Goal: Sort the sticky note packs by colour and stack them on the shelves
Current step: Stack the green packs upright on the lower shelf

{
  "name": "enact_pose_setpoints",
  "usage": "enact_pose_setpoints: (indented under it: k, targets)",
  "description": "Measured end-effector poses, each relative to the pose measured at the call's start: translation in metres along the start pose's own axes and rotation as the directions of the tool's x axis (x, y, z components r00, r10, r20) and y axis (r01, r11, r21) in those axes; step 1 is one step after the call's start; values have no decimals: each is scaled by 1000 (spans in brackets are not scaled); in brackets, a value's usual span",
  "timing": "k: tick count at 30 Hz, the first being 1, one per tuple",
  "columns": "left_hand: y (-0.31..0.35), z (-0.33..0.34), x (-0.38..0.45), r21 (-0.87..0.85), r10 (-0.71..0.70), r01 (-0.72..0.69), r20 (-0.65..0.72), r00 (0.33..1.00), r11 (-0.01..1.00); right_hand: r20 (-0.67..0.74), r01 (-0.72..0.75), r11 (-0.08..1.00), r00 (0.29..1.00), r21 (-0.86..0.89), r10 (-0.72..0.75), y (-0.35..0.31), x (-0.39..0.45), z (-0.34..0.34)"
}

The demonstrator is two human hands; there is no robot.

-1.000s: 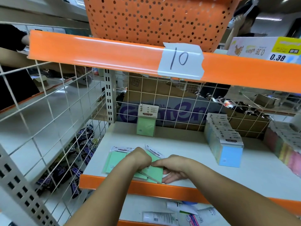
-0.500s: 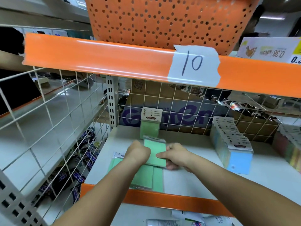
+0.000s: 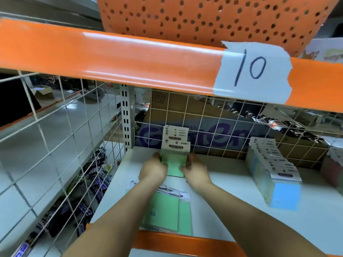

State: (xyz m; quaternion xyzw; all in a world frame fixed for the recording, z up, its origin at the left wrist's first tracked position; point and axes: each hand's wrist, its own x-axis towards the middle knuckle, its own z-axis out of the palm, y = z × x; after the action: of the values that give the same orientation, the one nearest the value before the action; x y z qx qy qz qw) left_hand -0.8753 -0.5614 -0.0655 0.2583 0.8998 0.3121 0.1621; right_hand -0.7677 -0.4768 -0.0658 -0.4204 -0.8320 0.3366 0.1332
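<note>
While both hands reach deep into the bay, the left hand [image 3: 153,170] and the right hand [image 3: 194,170] hold a green sticky note pack [image 3: 174,165] between them, one at each side edge, fingers curled onto it. It stands almost upright at the rear of the white shelf [image 3: 232,182], right in front of another green pack [image 3: 176,135] that leans on the wire grid back [image 3: 213,112]. So the step in hand looks like adding a pack to the green row. Whether its bottom edge is down on the shelf yet, I cannot tell; the knuckles hide it.

Next move, by my reading: press it flush against the pack behind, let go gently so neither tips forward, then come back for the loose green packs [image 3: 165,212] lying flat near the front lip, under the forearms.

Off to the right, well apart, a blue row [image 3: 274,175] stands already sorted, a blue face toward us.

Writing now. Both header cards at the back read "STICKY NOTE" in a dark oval; the small print is too fine. One loose pack shows the ending "NOTE". A paper label [image 3: 252,71] on the orange shelf edge above says "10", handwritten. Big purple lettering [image 3: 204,136] behind the grid is cut by the packs; I can't read it whole. Down left, dark snack wrappers [image 3: 89,191], lettering blurred.
</note>
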Motion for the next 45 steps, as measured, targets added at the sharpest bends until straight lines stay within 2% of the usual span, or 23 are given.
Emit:
enact_pose_setpoints:
  k: [8,12,17,25,30,39,45]
  targets:
    - [-10,16,33,74,-53,49,49,997,996,-103,-4,999,995,35,8,4,21,17]
    - [-15,25,37,246,-8,-16,98,995,969,-99,-15,1000,995,20,17,6,27,20]
    - [-22,26,47,279,14,-56,149,989,959,-82,-35,999,996,-12,34,9,32,23]
    - [-27,31,47,256,20,-58,147,989,965,-57,-82,997,995,-4,81,15,38,30]
    - [-27,31,47,214,17,-51,159,987,976,-16,-40,989,999,-142,38,17,40,31]
    - [-22,24,41,184,-5,-26,167,986,983,-3,-13,977,1000,-211,12,15,44,33]
    - [-18,20,37,201,-26,-10,175,984,980,-21,-40,980,999,-194,36,15,42,33]
